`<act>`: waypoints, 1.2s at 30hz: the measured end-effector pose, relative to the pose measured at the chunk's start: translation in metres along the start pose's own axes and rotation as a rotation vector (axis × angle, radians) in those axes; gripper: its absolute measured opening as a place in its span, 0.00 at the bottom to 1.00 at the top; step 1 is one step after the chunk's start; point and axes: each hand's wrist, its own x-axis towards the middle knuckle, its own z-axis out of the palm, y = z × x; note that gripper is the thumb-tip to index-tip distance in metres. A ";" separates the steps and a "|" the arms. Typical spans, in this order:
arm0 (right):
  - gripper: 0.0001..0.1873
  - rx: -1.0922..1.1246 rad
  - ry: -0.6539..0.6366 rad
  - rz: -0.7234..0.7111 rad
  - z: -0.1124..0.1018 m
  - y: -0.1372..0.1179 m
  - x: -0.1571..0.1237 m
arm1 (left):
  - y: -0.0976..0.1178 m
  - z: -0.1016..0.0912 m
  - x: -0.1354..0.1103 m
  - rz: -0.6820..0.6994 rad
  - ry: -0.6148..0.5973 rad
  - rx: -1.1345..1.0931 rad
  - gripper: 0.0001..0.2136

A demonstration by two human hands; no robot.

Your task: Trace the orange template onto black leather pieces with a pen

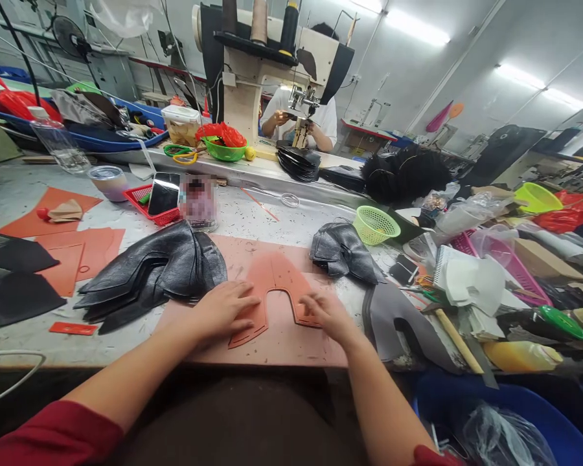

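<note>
An orange U-shaped shoe-upper pattern (273,279) lies flat on a pinkish board (291,346), its two legs pointing toward me; its top edge is blurred. My left hand (227,310) rests over its left leg, fingers spread and stretched out. On the right leg, the slightly bent fingers of my right hand (326,314) touch the surface and are apart. Left of my left hand is a stack of black leather upper pieces (160,272). A smaller black leather bundle (344,251) sits beyond my right hand, with grey curved pieces (403,323) nearer the table edge.
A sewing machine (245,84) stands behind the table, with a person (298,120) beyond it. Ahead are a red basket (162,215) holding a phone, a lidded cup (107,183) and a green basket (376,224). A wooden-handled tool (459,341) and clutter fill the right.
</note>
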 end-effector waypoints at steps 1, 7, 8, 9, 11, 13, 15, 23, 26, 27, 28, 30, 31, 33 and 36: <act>0.14 -0.012 0.057 0.007 -0.008 0.012 -0.008 | 0.001 -0.006 0.005 0.000 -0.021 0.008 0.19; 0.06 -0.300 0.243 -0.125 -0.001 0.048 -0.047 | 0.022 -0.017 0.062 -0.067 -0.024 0.041 0.18; 0.07 -0.321 0.281 -0.138 0.004 0.050 -0.049 | 0.026 -0.013 0.071 -0.028 -0.009 0.020 0.19; 0.07 -0.330 0.315 -0.151 0.008 0.052 -0.050 | 0.031 -0.009 0.079 0.022 0.001 0.000 0.20; 0.07 -0.326 0.359 -0.178 0.014 0.053 -0.049 | 0.036 0.002 0.089 0.108 0.007 -0.027 0.21; 0.08 -0.318 0.404 -0.201 0.018 0.054 -0.048 | 0.038 0.011 0.093 0.135 -0.008 -0.038 0.21; 0.08 -0.321 0.451 -0.219 0.019 0.055 -0.048 | 0.036 0.017 0.093 0.135 -0.022 -0.051 0.21; 0.10 -0.354 0.504 -0.246 0.021 0.053 -0.049 | 0.031 0.019 0.093 0.138 -0.019 -0.082 0.22; 0.12 -0.319 0.422 -0.247 0.014 0.054 -0.048 | 0.031 0.020 0.093 0.141 -0.002 -0.082 0.22; 0.13 -0.267 0.390 -0.238 0.010 0.054 -0.047 | 0.030 0.021 0.093 0.143 0.006 -0.082 0.22; 0.14 -0.196 0.372 -0.221 0.005 0.055 -0.047 | 0.030 0.022 0.093 0.144 0.013 -0.082 0.22; 0.15 -0.037 0.393 -0.171 -0.005 0.055 -0.046 | 0.030 0.022 0.092 0.142 0.012 -0.076 0.22; 0.16 0.038 0.418 -0.139 -0.009 0.054 -0.046 | 0.030 0.021 0.092 0.139 0.006 -0.072 0.22; 0.20 0.166 0.443 -0.064 -0.015 0.053 -0.045 | 0.031 0.020 0.092 0.131 -0.008 -0.064 0.22; 0.26 0.323 0.401 0.038 -0.016 0.050 -0.042 | 0.032 0.018 0.092 0.123 -0.016 -0.070 0.22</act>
